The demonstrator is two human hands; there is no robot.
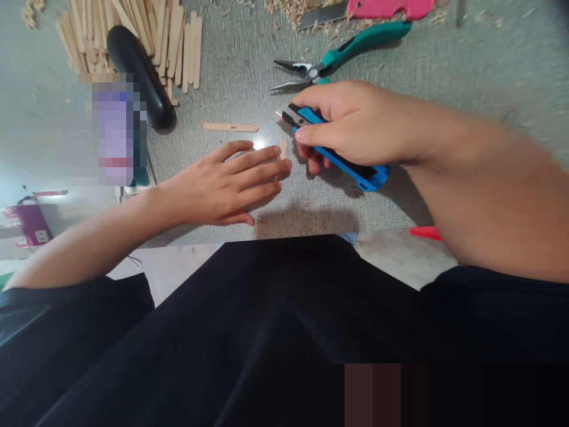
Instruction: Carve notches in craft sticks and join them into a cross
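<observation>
My right hand is closed round a blue and black utility knife, its tip pointing left toward a short piece of wooden stick on the grey table. My left hand lies flat on the table with fingers stretched out, their tips pressing down on that stick piece. A whole wooden stick lies just beyond my left fingers.
A heap of wooden sticks and a black cylinder lie at the back left. Teal-handled pliers and a pink-handled cutter with wood shavings lie at the back. The table's front edge runs just below my hands.
</observation>
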